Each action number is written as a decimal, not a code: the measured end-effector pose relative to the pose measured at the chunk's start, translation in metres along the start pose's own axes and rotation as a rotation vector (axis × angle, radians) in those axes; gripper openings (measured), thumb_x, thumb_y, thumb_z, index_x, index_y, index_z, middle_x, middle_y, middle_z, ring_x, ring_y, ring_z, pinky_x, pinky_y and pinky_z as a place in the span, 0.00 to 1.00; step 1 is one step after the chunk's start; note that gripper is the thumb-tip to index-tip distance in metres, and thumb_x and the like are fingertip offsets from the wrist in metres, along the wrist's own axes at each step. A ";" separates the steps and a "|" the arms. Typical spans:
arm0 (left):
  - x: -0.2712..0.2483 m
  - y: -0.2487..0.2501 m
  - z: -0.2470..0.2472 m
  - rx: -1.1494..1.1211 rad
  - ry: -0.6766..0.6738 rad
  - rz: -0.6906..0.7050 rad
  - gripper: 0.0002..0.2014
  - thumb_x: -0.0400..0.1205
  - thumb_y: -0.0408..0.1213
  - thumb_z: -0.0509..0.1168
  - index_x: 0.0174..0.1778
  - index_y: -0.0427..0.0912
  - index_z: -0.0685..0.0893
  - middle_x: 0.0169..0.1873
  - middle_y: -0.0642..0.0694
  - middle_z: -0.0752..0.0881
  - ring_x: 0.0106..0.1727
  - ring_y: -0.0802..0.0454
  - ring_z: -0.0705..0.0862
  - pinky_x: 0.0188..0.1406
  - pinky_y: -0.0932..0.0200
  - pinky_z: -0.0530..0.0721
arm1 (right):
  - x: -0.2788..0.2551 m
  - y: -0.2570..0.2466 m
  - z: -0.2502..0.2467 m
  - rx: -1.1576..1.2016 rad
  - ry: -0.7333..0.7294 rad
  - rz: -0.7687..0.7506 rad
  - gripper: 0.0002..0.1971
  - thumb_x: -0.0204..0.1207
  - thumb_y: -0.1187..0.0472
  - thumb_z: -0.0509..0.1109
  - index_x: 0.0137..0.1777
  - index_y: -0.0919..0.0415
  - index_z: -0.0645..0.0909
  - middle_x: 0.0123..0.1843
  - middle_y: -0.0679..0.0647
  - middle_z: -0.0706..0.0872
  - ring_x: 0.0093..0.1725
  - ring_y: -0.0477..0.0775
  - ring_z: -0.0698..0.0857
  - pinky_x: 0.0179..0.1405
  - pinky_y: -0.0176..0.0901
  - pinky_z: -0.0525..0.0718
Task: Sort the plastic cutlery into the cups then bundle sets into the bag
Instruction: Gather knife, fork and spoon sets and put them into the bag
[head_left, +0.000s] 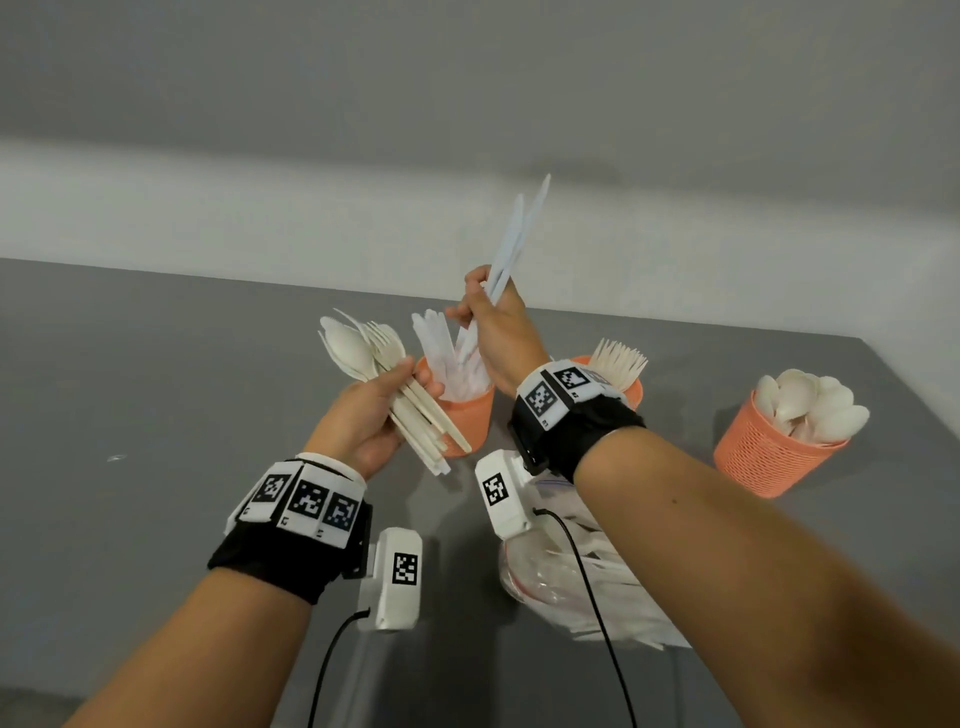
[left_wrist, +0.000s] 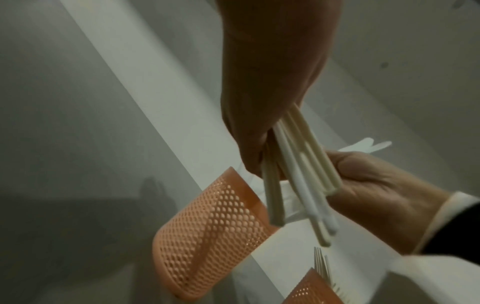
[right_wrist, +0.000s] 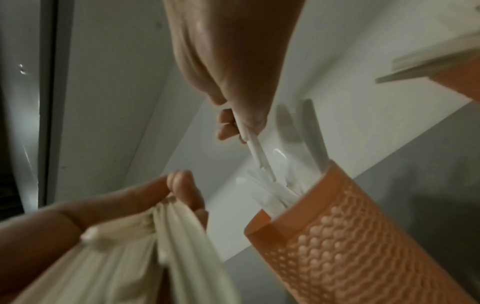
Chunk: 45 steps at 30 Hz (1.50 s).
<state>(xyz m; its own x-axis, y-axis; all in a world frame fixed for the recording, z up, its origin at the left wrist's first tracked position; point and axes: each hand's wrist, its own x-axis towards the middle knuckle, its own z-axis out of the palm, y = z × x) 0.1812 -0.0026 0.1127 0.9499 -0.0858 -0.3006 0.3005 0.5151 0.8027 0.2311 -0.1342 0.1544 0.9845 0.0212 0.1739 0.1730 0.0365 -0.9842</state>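
Because the knives (head_left: 511, 249) looked light, stiff and slick, the right hand (head_left: 493, 332) pinched their handles in curled fingers (right_wrist: 224, 125), while the left hand (head_left: 363, 415) clasped spoons and forks (head_left: 363, 348) mid-handle.

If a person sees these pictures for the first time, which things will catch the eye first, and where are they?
First come the two raised hands at the centre: the left hand grips a bundle of spoons and forks, and the right hand holds white knives pointing up, above the orange cup of knives. Next, the orange mesh cup heaped with spoons stands at the right of the grey table.
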 end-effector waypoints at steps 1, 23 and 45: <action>0.001 -0.001 0.000 0.005 -0.008 -0.004 0.11 0.84 0.38 0.60 0.36 0.41 0.79 0.34 0.46 0.81 0.31 0.55 0.87 0.38 0.52 0.88 | 0.002 0.002 0.003 -0.037 -0.009 -0.002 0.04 0.83 0.63 0.57 0.49 0.53 0.71 0.38 0.52 0.76 0.39 0.45 0.81 0.46 0.34 0.78; -0.004 -0.007 0.017 -0.032 -0.111 -0.035 0.06 0.84 0.36 0.58 0.43 0.40 0.78 0.27 0.48 0.75 0.25 0.54 0.78 0.31 0.57 0.85 | 0.011 0.017 0.001 -0.628 -0.115 -0.062 0.14 0.83 0.63 0.55 0.46 0.68 0.82 0.33 0.47 0.75 0.33 0.45 0.74 0.33 0.32 0.68; -0.025 -0.023 0.074 -0.158 -0.296 -0.049 0.17 0.87 0.42 0.49 0.54 0.36 0.80 0.44 0.39 0.89 0.42 0.50 0.91 0.38 0.55 0.90 | -0.071 -0.043 -0.056 -0.917 -0.427 -0.061 0.04 0.75 0.63 0.65 0.42 0.64 0.77 0.29 0.48 0.72 0.30 0.47 0.71 0.30 0.38 0.68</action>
<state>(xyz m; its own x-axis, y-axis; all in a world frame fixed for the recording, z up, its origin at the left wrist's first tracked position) 0.1571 -0.0752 0.1394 0.9252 -0.3461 -0.1557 0.3518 0.6280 0.6942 0.1556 -0.1936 0.1822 0.9124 0.4068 0.0447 0.3533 -0.7279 -0.5877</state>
